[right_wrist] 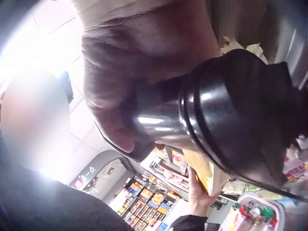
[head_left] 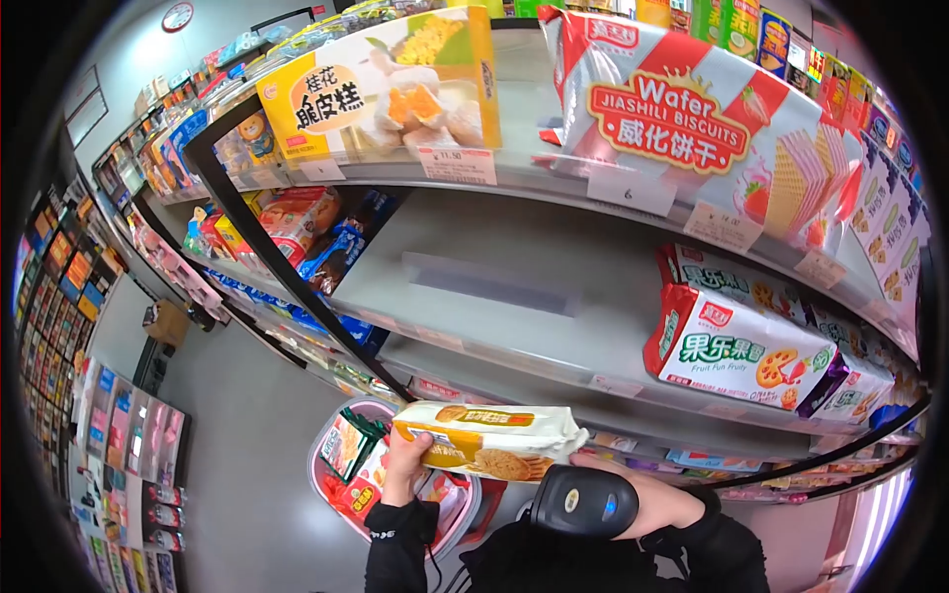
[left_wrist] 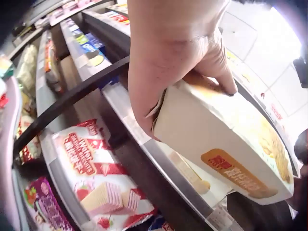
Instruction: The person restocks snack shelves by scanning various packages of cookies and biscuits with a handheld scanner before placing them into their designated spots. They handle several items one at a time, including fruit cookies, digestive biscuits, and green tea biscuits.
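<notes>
In the head view my left hand (head_left: 401, 468) grips one end of a long white and yellow biscuit packet (head_left: 504, 427), thumb on its side. The left wrist view shows that hand (left_wrist: 178, 62) spanning the end of the packet (left_wrist: 211, 139). A black handheld barcode scanner (head_left: 583, 502) is held by my right hand, which is mostly hidden behind it in the head view. Seen from the right wrist, the hand (right_wrist: 144, 53) wraps the handle of the scanner (right_wrist: 226, 110). The scanner head overlaps the packet's right end in the head view.
Below the packet stands a pink-rimmed basket (head_left: 318, 472) with several snack packs. Shelves ahead carry a wafer biscuit bag (head_left: 682, 124), a yellow cake box (head_left: 381, 84) and fruit biscuit packs (head_left: 736, 346). A black slanted shelf post (head_left: 297, 267) rises at the left.
</notes>
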